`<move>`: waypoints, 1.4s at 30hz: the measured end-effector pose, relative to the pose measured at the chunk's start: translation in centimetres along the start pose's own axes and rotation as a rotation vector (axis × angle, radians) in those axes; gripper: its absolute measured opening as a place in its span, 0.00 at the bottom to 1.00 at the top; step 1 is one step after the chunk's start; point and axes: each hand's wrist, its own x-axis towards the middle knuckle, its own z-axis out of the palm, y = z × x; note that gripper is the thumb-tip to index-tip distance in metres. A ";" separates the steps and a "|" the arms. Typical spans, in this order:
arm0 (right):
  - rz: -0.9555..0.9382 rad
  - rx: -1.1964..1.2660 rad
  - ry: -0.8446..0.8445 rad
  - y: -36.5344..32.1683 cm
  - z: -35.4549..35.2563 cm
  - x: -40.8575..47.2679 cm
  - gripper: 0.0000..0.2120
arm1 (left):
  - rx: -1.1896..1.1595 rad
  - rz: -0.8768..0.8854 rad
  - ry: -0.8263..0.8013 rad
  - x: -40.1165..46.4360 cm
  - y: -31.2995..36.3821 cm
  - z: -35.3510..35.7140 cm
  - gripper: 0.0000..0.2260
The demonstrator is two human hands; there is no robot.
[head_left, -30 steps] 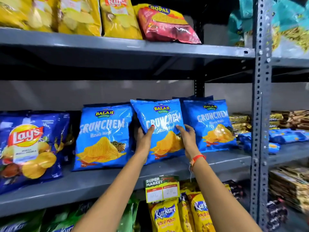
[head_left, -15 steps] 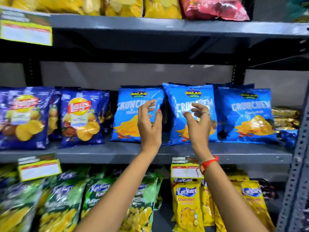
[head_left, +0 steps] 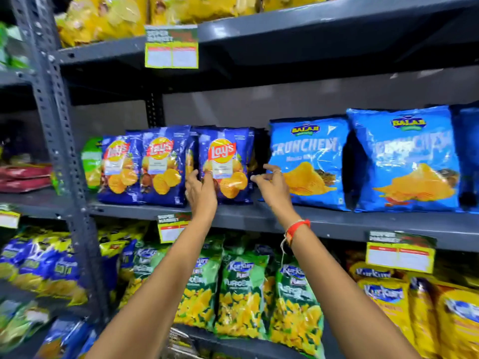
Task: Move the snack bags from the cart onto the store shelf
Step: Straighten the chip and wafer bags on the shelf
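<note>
On the middle grey shelf stand dark blue Lay's bags and light blue Crunchem bags. My left hand touches the lower left edge of the rightmost Lay's bag, fingers spread. My right hand hovers at that bag's right side, in front of the gap to the nearest Crunchem bag, fingers apart and holding nothing. A second Crunchem bag stands further right. The cart is out of view.
Two more Lay's bags stand to the left. Yellow bags fill the top shelf. Green and yellow Kurkure bags fill the shelf below. Price tags hang from shelf edges. A grey upright post stands at left.
Both hands let go of the middle Crunchem bag and moved left to the rightmost Lay's bag. The view swung left with them.
</note>
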 end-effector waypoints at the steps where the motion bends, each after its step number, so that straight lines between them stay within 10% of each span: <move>1: 0.013 -0.004 -0.013 0.1 1.1 0.4 0.22 | 0.009 -0.049 -0.026 0.9 -0.2 -0.3 0.23; 6: 0.035 -0.114 -0.086 0.7 4.6 1.7 0.28 | -0.230 -0.288 -0.269 4.1 -0.9 -0.1 0.24; 11: 0.081 -0.204 -0.067 1.1 5.4 2.5 0.30 | -0.162 -0.171 -0.396 4.4 -1.4 -0.4 0.21; 42: -0.085 -0.195 0.035 -0.6 4.2 2.5 0.24 | 0.160 0.248 -0.160 2.4 -0.4 -0.9 0.37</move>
